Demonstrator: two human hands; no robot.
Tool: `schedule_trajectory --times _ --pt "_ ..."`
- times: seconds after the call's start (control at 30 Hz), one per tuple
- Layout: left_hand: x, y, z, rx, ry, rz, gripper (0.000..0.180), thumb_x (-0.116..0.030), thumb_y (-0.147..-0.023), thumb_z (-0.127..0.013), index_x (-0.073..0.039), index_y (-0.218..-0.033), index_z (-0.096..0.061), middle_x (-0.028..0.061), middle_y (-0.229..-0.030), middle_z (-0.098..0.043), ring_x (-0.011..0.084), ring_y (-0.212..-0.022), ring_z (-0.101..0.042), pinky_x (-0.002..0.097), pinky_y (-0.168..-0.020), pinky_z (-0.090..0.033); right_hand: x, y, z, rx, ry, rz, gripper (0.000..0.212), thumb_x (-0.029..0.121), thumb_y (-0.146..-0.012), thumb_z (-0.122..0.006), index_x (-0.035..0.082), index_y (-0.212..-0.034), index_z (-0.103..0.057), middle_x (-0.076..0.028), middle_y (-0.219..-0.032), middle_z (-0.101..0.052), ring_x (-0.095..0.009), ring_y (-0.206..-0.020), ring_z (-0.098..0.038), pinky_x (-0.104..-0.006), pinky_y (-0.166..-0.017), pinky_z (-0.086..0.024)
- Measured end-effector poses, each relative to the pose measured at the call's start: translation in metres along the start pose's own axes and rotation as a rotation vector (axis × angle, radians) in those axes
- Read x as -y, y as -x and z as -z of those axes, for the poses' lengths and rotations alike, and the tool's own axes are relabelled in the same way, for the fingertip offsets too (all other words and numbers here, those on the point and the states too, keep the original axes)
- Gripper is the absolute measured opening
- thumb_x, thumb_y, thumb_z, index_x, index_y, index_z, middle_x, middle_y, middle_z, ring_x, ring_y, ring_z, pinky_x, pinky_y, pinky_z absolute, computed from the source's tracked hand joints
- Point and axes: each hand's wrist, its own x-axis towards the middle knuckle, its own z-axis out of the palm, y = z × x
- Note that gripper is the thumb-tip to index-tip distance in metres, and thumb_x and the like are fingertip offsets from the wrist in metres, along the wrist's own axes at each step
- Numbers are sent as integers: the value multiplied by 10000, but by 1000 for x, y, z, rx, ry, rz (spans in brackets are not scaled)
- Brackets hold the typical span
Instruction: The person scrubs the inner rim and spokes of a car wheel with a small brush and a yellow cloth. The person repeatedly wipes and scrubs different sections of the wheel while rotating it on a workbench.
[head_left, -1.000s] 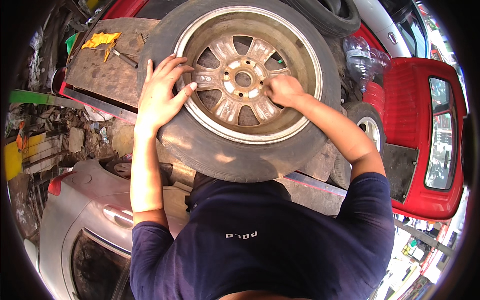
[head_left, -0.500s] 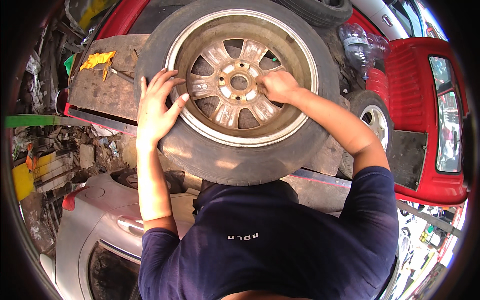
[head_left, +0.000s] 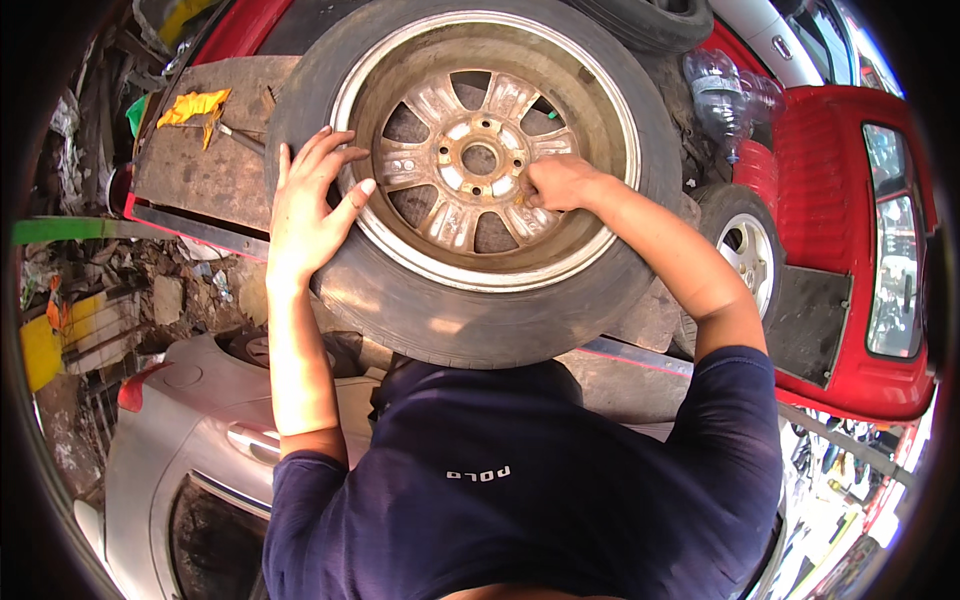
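A wheel lies flat before me: a black tyre (head_left: 450, 325) around a worn, dirty silver alloy rim (head_left: 465, 225) with wide spokes, bolt holes and a round hole at its hub. My left hand (head_left: 315, 210) rests on the tyre's left side, fingers spread, their tips reaching over the rim's edge. Inside the rim, my right hand (head_left: 562, 184) is closed, knuckles bent, at a spoke just right of and below the hub. Whatever its fingers hold, if anything, is hidden beneath them.
The wheel lies on a worn board (head_left: 235, 85) bearing a yellow cloth (head_left: 195, 106). To the right are a second wheel (head_left: 745, 250), clear plastic bottles (head_left: 716, 92) and a red vehicle body part (head_left: 815, 180). Another tyre (head_left: 650, 22) lies beyond. A silver car (head_left: 190, 400) stands near left.
My right hand has shifted slightly down and right, off the hub's right bolt hole, which now shows. My left hand keeps its place on the wheel.
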Motion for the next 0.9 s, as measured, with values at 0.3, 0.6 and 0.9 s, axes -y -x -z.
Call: schedule_trajectory --times 0.3,0.6,0.9 --pt "2 2 -1 10 9 21 388 -384 -899 -655 -113 -1175 -677 93 -1370 -580 314 -1391 -435 627 -1181 -152 10 -1 7 -26 205 32 290 266 -775 -783 15 -911 -732 -191 -956 -721 -369 -947 -696 -458 -833 -555" --pt "1 -2 1 42 1 27 362 -330 -896 -668 -111 -1184 -672 89 -1374 -581 314 -1393 -436 615 -1184 -150 12 -4 -2 -49 380 128 142 179 -771 -712 50 -819 -746 -180 -854 -725 -348 -838 -717 -449 -748 -576" --pt "1 0 1 42 16 8 379 -361 -895 -667 -113 -1181 -673 100 -1369 -581 320 -1389 -435 623 -1184 -144 11 -2 0 -36 243 91 167 177 -784 -702 46 -879 -744 -179 -921 -728 -355 -930 -706 -463 -830 -555"
